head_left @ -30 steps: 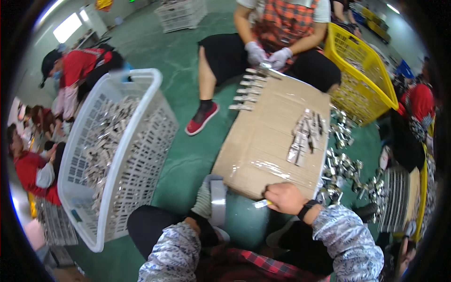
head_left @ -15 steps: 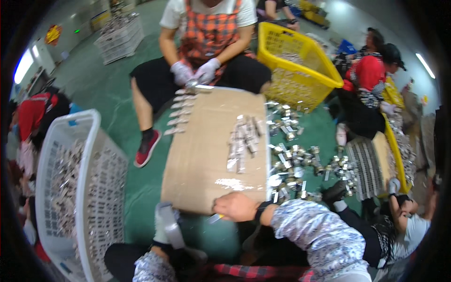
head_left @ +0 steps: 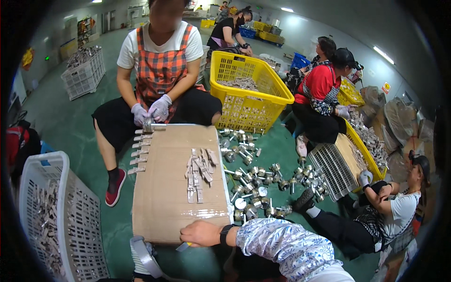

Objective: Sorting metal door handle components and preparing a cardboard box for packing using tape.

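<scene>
My right hand, bare with a dark wristband, is closed over the near edge of a cardboard-topped board. A small cutter with a yellow part pokes out below its fingers. At the bottom left, my left hand seems to wear a pale striped glove. A shiny grey curved band covers much of it, so its fingers are hidden. Flat metal pieces lie heaped on the cardboard. Several more stick out in a row along its left edge.
Across the board, a co-worker's gloved hands hold a round metal part. Round metal parts with stems litter the green floor on the right. A white crate stands left, a yellow crate beyond. Other people sit right.
The view has tilted up and turned right, showing more of the room. My right hand remains at the board's near edge with the cutter. The co-worker's hands remain around the metal part.
</scene>
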`<state>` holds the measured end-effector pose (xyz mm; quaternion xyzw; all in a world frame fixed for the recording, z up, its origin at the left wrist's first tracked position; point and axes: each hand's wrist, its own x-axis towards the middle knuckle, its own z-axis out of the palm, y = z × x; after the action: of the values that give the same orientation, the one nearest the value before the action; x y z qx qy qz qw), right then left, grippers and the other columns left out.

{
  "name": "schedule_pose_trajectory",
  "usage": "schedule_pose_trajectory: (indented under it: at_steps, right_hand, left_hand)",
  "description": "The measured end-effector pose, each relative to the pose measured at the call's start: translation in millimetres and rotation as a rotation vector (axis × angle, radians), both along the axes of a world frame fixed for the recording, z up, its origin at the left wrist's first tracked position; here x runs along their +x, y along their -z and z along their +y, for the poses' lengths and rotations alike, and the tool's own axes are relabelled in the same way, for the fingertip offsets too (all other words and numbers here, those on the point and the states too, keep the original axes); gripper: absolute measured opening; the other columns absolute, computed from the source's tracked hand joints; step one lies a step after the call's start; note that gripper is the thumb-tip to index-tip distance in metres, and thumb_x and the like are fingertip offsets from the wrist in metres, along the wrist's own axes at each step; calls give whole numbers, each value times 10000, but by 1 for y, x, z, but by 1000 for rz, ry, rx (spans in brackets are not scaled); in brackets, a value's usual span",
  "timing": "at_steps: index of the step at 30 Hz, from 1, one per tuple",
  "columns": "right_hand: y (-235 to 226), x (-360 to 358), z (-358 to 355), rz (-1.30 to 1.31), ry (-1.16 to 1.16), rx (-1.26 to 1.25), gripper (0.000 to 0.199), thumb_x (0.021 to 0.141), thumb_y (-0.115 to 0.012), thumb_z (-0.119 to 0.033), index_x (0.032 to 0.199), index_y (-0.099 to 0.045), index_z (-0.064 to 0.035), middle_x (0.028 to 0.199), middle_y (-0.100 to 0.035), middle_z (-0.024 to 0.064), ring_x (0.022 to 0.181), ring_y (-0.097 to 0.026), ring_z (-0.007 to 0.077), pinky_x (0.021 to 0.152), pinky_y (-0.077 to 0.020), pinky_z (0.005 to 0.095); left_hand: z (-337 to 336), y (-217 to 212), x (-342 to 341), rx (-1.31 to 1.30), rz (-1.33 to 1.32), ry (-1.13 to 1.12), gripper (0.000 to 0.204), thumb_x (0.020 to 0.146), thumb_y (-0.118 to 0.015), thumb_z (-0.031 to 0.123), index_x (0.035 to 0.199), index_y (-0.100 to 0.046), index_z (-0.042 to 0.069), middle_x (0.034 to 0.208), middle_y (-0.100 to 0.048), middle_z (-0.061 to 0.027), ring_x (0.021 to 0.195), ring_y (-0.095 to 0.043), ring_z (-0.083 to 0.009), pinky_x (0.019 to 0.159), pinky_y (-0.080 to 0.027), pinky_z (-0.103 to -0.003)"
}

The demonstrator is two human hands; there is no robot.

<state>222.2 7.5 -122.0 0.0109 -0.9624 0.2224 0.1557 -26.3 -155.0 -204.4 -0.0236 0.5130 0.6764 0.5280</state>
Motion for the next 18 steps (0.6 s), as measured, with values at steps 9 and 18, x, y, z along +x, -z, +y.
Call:
schedule_pose_trajectory:
  at_steps: [9,18]
  right_hand:
    - [-3,-1,1,-34,-8,-2,281,773,-633,-274,886,-489,-61,835,-487,114,744,-560,304,644,-471,427]
    - [-2,-2,0,-46,-15,-10,315,770,-654,-291,910,-489,-62,858,-493,112,754,-563,308,649,-472,425]
  left_hand:
    - [4,-10,3,-78,127,23,254,857,-498,449,877,-499,195,495,-449,-42,402,-445,-186,391,-411,-342]
    - [-5,26,-14,36,31,27,195,893,-477,381,960,-503,200,516,-483,-68,392,-456,-188,365,-411,-335]
